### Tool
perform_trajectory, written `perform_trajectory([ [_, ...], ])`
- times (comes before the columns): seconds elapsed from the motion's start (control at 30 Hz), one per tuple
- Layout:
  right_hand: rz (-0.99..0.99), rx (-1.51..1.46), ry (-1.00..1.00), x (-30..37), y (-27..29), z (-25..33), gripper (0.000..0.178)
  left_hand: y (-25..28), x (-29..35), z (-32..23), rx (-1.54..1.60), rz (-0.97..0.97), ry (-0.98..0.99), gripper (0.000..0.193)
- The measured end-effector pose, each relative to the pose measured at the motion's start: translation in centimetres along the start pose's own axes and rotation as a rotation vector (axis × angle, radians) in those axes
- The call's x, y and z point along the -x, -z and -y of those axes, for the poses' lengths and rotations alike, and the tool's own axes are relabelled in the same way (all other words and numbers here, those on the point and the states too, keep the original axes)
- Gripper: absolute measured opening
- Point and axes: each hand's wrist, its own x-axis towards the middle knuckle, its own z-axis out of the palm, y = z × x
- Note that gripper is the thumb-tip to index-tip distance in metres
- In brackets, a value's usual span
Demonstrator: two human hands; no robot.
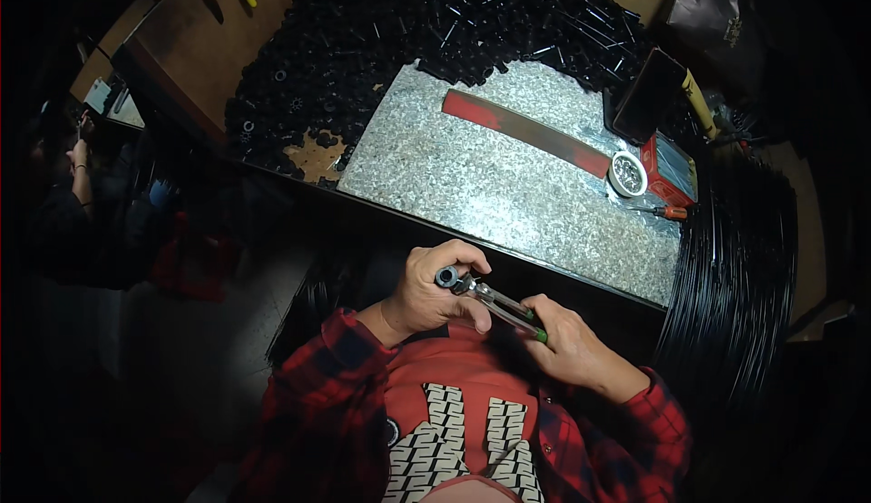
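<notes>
My left hand (422, 290) is in front of my chest, curled round a short black tubular part (445, 276) whose round open end faces up. Its thumb and forefinger stand a little apart around the part. My right hand (567, 340) grips a pair of pliers (493, 298) by its green-tipped handles. The metal jaws of the pliers meet the black part beside my left fingers; exactly what they bite on is too small to tell. Both hands are in the air, short of the table's near edge.
Black parts (354, 36) heap across the table's back, behind a speckled slab (426, 167). On it lie a worn red bar (517, 131), a white cup (627, 175) of small metal pieces, a red box (670, 169) and a screwdriver (670, 213). Long black strands (726, 267) hang at right. Another person's hand (79, 156) shows far left.
</notes>
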Motion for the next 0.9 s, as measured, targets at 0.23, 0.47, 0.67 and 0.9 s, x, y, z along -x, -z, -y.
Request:
perform_trajectory([
  [0.23,-0.13,0.136,-0.021,-0.8,-1.1,-1.4,0.019,-0.2,0.6,0.5,0.021,-0.029,0.089,0.069],
  [0.47,-0.415,0.269,-0.005,-1.1,2.1,-2.4,0.013,-0.2,0.4,0.6,0.029,-0.056,0.052,0.079],
  [0.67,-0.672,0.501,-0.215,-4.5,10.9,-8.1,0.007,0.0,0.8,-2.0,-0.037,0.057,-0.02,0.09],
  [0.9,-0.523,0.757,-0.361,-7.8,15.3,-10.9,0.02,0.3,0.7,-1.2,0.037,0.12,0.047,0.097],
])
